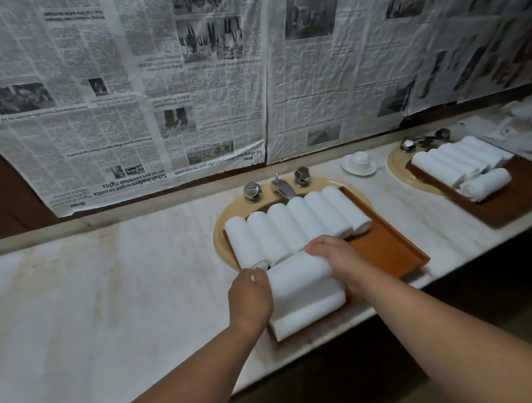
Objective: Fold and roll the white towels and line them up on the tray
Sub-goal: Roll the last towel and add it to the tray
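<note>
A brown wooden tray (387, 248) lies across a yellow sink basin. Several rolled white towels (292, 224) are lined up side by side along its far half. At the tray's near end lies a folded white towel (307, 308), its far part rolled into a thick roll (297, 275). My left hand (250, 295) grips the roll's left end. My right hand (336, 259) holds the roll's right end, fingers curled over the top.
A faucet (284, 187) with two knobs stands behind the tray. To the right are a white cup on a saucer (358, 163) and a second tray (500, 199) with several rolled towels over another basin. Newspaper covers the wall. The counter's front edge is near.
</note>
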